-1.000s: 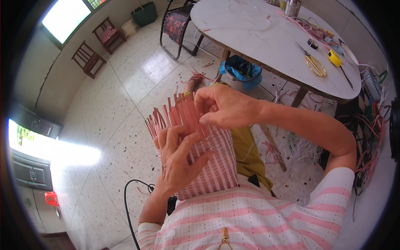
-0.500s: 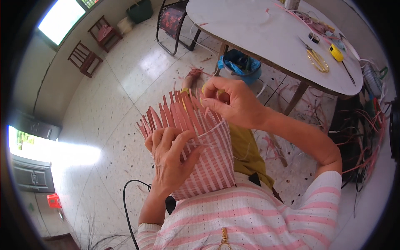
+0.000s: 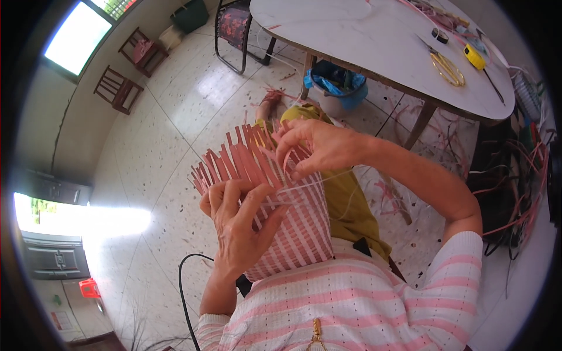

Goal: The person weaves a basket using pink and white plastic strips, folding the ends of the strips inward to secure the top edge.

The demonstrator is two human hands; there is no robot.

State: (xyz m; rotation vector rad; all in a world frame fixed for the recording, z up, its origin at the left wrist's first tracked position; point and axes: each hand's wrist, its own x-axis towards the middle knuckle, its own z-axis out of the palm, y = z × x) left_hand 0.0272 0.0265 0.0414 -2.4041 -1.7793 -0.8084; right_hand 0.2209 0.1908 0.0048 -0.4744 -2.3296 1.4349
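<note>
A half-woven pink-and-white basket (image 3: 295, 234) rests against my lap, with loose pink strips (image 3: 249, 161) standing up along its rim. My left hand (image 3: 237, 219) grips the rim on its near left side, fingers over the edge and thumb against the woven wall. At the right part of the rim, my right hand (image 3: 325, 143) is closed on a pink strip, with thumb and fingers pinching it. A thin white strip (image 3: 313, 184) runs from beside my left fingers along the rim and out to the right, below my right hand.
Ahead to the right stands a white table (image 3: 351, 35) bearing gold-handled scissors (image 3: 446, 69), a yellow tape measure (image 3: 473, 57) and strip scraps. Under its edge is a bin (image 3: 336, 88) with a blue liner. Strip offcuts litter the floor. A folding chair (image 3: 233, 26) stands beyond.
My right hand has come down closer to the rim, bending a pink strip. The white strip now stretches out to the right of the basket. My left hand keeps its hold.
</note>
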